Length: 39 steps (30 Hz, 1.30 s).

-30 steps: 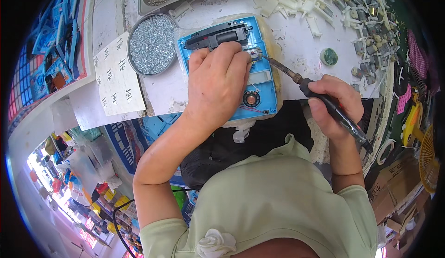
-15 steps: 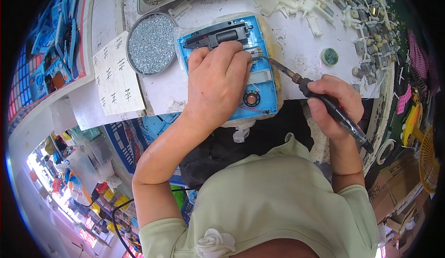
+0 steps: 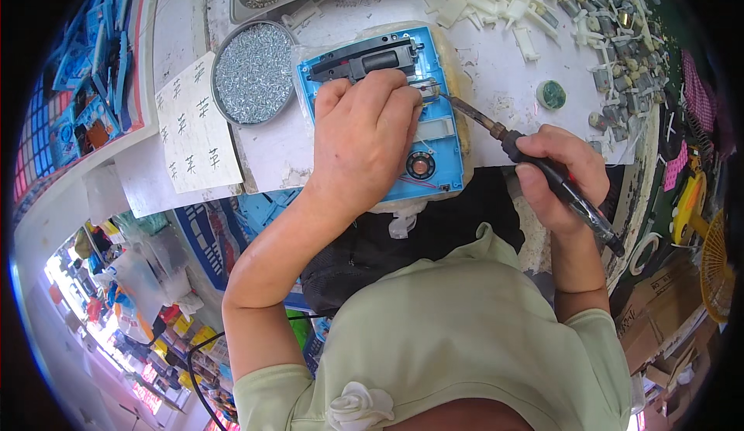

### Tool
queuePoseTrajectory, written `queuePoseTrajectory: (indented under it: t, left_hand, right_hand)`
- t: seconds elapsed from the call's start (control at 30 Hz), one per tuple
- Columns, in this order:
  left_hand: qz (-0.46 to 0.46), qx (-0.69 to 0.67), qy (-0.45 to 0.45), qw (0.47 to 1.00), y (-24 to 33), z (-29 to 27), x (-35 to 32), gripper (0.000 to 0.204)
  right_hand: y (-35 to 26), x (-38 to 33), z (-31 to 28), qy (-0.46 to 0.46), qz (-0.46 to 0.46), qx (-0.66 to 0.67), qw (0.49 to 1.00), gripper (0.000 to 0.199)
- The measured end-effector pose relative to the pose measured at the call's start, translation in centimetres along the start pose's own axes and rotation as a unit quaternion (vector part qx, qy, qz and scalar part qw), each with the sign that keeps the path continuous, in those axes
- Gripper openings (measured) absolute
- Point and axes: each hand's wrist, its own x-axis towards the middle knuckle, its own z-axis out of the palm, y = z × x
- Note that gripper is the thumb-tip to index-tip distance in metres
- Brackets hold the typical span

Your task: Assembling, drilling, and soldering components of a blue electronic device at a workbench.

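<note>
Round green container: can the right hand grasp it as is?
Likely not: the right hand is wrapped around a soldering iron, though nothing visible stands between hand and the round green container.

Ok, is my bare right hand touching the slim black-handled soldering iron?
Touching. The head view shows your right hand wrapped around the black handle of the soldering iron, skin against it.

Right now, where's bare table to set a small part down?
Right of the blue case: white table bordered by white plastic parts, the green tub and the soldering iron. Another patch lies left of the metal bits, above the paper. Crowded: upper right, white parts and small motors.
</note>
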Motion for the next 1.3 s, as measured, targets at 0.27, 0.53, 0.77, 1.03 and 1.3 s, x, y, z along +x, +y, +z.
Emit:
queuePoseTrajectory:
  t: [0.27,0.53,0.77,1.03,1.3]
  left_hand:
    - [-0.001,0.003,0.0,1.0,0.01,0.09,0.01,0.026]
    - [-0.004,0.006,0.009,1.0,0.15,0.2,0.01,0.025]
    - [-0.007,0.01,0.007,1.0,0.17,0.11,0.05,0.025]
    - [-0.005,0.009,0.011,1.0,0.14,0.11,0.05,0.026]
    - [0.004,0.005,0.02,1.0,0.0,0.12,0.05,0.025]
  right_hand:
    - [-0.02,0.16,0.28,-0.007,-0.007,-0.009,1.0,0.022]
    - [0.19,0.06,0.36,0.001,-0.013,-0.006,1.0,0.023]
    - [0.09,-0.12,0.06,0.008,-0.003,-0.002,1.0,0.023]
    - [0.13,-0.04,-0.06,0.011,-0.009,-0.007,1.0,0.022]
    - [0.14,-0.05,-0.09,0.012,-0.003,-0.009,1.0,0.021]
